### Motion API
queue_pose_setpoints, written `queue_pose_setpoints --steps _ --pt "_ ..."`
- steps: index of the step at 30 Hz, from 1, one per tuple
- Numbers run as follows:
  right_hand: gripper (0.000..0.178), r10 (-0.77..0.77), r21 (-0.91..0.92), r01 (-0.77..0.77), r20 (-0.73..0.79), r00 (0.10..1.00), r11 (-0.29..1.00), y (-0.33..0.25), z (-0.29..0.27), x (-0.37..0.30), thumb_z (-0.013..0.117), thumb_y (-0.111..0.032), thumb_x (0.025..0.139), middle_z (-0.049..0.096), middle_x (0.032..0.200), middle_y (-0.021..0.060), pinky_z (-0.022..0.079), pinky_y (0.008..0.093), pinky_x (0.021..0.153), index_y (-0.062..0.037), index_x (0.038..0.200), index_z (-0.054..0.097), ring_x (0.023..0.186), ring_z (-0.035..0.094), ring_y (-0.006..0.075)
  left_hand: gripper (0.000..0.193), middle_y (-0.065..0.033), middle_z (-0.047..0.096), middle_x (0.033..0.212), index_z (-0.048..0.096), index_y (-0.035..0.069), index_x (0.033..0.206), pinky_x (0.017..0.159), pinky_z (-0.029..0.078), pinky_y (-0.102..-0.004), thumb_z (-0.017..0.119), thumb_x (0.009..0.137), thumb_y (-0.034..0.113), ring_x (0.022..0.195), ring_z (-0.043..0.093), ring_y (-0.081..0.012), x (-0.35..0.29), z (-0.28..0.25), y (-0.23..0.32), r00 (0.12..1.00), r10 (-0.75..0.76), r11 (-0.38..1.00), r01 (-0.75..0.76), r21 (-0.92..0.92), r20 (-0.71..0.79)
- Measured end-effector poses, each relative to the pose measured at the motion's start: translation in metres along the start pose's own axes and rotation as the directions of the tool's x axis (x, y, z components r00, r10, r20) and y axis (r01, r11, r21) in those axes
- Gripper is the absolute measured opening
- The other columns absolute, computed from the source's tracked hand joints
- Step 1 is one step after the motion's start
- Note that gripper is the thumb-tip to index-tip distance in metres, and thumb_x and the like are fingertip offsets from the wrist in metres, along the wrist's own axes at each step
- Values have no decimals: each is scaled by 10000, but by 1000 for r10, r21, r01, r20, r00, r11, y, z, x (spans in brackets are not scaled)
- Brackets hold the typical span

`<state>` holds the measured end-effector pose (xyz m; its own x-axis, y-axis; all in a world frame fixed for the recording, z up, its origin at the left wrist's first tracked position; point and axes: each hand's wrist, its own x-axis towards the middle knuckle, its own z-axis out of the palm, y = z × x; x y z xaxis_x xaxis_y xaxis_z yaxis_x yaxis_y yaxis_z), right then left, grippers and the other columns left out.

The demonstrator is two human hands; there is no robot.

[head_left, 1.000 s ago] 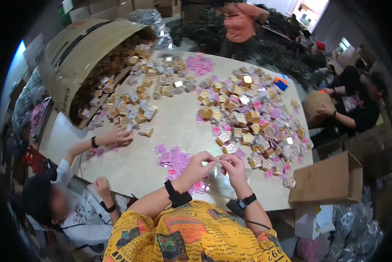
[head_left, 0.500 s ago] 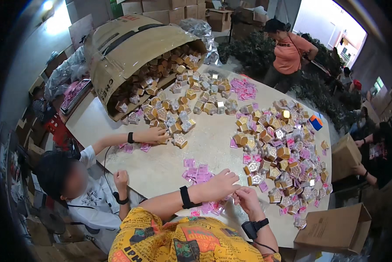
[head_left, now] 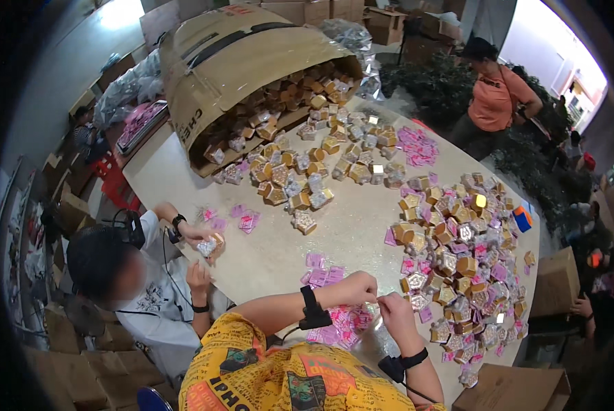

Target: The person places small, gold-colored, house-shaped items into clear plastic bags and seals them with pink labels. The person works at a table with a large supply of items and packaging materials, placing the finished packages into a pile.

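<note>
My left hand (head_left: 357,289) is closed in a pinch over the near part of the table. Close beside it, my right hand (head_left: 396,315) also pinches, the fingertips of both nearly meeting. What lies between them, if anything, is too small to make out. Under and beside my hands is a loose pile of pink printed tags (head_left: 344,323). A smaller cluster of purple-pink tags (head_left: 323,272) lies just beyond my left wrist. To the right of my hands spreads a large heap of gold, faceted little boxes (head_left: 468,266) in clear wrap, mixed with pink tags.
A big tipped cardboard carton (head_left: 252,65) spills gold boxes onto the table (head_left: 273,264). At left, a co-worker's hand holds a wrapped gold box (head_left: 212,248). An orange-and-blue tape roll (head_left: 522,218) sits by the right edge, an open carton (head_left: 516,390) below. Another person (head_left: 495,103) stands behind.
My left hand's fingers have drawn in to a tighter pinch beside my right hand. The co-worker's hand has brought a gold box from the heap to the table's left edge. The view has shifted.
</note>
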<state>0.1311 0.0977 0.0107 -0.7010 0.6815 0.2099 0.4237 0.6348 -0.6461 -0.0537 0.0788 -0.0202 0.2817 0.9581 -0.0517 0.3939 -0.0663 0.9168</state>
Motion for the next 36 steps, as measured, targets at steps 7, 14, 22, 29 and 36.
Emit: queue_pose_setpoints --steps 7,14,22,29,36 --pt "20 -222 -263 247 121 968 933 17 30 14 577 -35 743 554 711 114 475 364 533 -40 754 562 624 577 283 162 -72 609 561 672 7 693 493 421 -296 688 639 158 514 516 -104 6 -10 -55 969 -172 930 218 -294 176" --pt "42 -70 -177 74 31 997 981 26 27 14 616 -34 735 555 690 122 464 379 545 -28 769 594 603 569 298 170 -161 529 978 590 36 921 799 432 -431 497 785 77 1017 498 -340 14 -119 -123 887 -25 482 414 772 -460" --pt "57 -6 -72 2 -45 999 997 26 19 -1 614 -21 740 573 721 151 459 379 580 -8 793 597 640 571 318 307 -160 488 1096 561 108 1009 805 474 -453 665 733 191 1015 499 -340 -17 -120 -165 816 -1 617 456 641 -579" --pt "68 100 139 -79 -155 983 987 -6 -3 28 603 -38 749 588 730 158 471 374 612 14 793 607 669 584 316 313 -100 581 983 501 27 1032 715 510 -355 636 821 214 880 597 -209 3 -83 -93 731 -431 803 44 -594 -528" --pt "73 -18 20 24 -269 963 1000 -15 -7 40 606 -59 741 588 724 147 472 371 608 -4 788 611 673 590 309 387 -146 535 1031 485 24 1101 837 488 -490 564 856 313 905 585 -280 0 -37 -7 879 -476 57 -16 -998 -41"
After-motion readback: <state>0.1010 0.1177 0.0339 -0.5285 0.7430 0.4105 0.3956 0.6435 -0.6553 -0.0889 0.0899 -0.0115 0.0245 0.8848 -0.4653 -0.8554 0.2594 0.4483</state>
